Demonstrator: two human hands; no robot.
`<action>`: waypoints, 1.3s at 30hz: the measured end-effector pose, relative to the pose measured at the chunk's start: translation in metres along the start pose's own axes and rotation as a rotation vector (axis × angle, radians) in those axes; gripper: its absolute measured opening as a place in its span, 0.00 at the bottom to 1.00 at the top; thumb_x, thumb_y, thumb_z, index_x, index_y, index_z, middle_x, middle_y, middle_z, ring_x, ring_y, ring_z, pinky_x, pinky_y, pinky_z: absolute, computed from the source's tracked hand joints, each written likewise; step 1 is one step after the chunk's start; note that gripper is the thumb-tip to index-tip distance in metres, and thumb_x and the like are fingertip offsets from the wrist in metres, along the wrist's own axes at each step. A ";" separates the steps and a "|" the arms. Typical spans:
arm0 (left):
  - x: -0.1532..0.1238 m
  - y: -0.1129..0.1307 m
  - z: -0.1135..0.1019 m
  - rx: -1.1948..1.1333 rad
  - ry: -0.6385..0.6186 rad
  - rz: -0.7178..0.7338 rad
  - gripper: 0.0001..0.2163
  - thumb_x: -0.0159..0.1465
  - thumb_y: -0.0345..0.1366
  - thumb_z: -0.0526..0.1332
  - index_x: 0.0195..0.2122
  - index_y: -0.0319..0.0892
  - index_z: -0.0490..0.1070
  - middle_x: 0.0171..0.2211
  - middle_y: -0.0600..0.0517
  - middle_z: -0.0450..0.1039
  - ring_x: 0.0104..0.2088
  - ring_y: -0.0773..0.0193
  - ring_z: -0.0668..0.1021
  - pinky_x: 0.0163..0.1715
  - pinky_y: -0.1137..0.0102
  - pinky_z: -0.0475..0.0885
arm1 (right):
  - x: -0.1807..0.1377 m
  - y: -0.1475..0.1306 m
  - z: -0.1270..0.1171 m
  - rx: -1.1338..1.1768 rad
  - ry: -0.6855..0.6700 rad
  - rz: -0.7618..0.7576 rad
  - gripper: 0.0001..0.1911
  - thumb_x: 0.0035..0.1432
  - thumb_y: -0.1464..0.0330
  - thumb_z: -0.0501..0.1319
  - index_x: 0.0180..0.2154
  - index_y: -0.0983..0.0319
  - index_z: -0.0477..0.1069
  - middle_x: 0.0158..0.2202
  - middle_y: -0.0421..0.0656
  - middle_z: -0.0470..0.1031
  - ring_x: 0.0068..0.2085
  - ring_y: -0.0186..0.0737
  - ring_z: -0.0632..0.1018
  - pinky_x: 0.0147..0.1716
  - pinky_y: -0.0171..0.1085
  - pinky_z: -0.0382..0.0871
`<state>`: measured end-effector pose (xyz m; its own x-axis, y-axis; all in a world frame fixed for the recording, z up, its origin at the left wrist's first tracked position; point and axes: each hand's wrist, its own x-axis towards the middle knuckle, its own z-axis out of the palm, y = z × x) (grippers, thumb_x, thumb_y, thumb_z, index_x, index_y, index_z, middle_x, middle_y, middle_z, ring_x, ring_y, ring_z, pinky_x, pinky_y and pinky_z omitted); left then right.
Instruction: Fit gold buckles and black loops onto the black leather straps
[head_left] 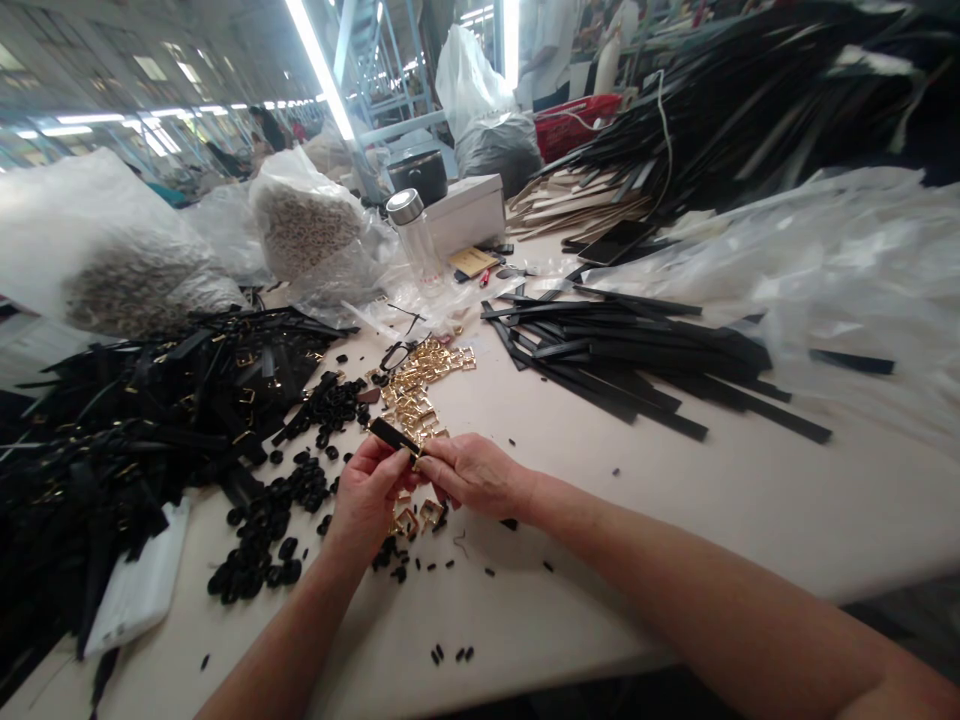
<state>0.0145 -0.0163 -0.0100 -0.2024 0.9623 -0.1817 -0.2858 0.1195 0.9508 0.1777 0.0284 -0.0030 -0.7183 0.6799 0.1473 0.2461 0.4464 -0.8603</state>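
Note:
Both my hands meet over the middle of the table around one black strap [393,436] with a gold buckle [415,456] on it. My left hand [367,488] is closed on the strap, thumb on top. From the other side, the fingers of my right hand [474,470] pinch at the buckle. Part of the strap is hidden by my fingers. Just beyond lies a heap of gold buckles [427,375], and a few larger gold buckles [420,516] lie below my hands. Small black loops [277,510] are heaped left of my left hand.
Finished-looking black straps with buckles [187,400] pile up at the left. Plain black strips [615,350] lie at the right beside clear plastic sheeting [840,260]. Further back stand a glass bottle [416,240], a white box [469,215] and filled plastic bags [307,220]. Eyeglasses [397,352] lie near the buckles.

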 end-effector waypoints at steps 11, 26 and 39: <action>-0.004 0.002 -0.001 0.262 0.069 0.226 0.11 0.51 0.36 0.72 0.31 0.42 0.71 0.25 0.57 0.74 0.22 0.70 0.75 0.26 0.75 0.71 | -0.001 -0.001 0.000 -0.350 0.117 0.069 0.14 0.61 0.65 0.57 0.25 0.61 0.72 0.23 0.38 0.71 0.24 0.31 0.63 0.25 0.33 0.47; -0.004 0.006 -0.010 0.272 -0.252 -0.035 0.17 0.55 0.39 0.70 0.46 0.43 0.76 0.37 0.48 0.78 0.25 0.68 0.77 0.28 0.72 0.75 | -0.001 0.005 -0.015 -0.333 0.025 -0.057 0.15 0.63 0.65 0.57 0.26 0.61 0.75 0.23 0.38 0.72 0.24 0.30 0.63 0.25 0.32 0.49; 0.000 0.013 -0.016 0.315 -0.183 -0.068 0.14 0.50 0.39 0.73 0.34 0.40 0.76 0.26 0.53 0.76 0.23 0.70 0.74 0.24 0.76 0.71 | -0.002 0.011 -0.023 -0.523 -0.047 -0.099 0.16 0.67 0.61 0.54 0.31 0.62 0.73 0.27 0.41 0.75 0.26 0.32 0.68 0.26 0.33 0.50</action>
<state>-0.0039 -0.0188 -0.0017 -0.0139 0.9740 -0.2263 0.0152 0.2265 0.9739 0.1970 0.0457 -0.0012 -0.7803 0.5980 0.1832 0.4581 0.7459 -0.4835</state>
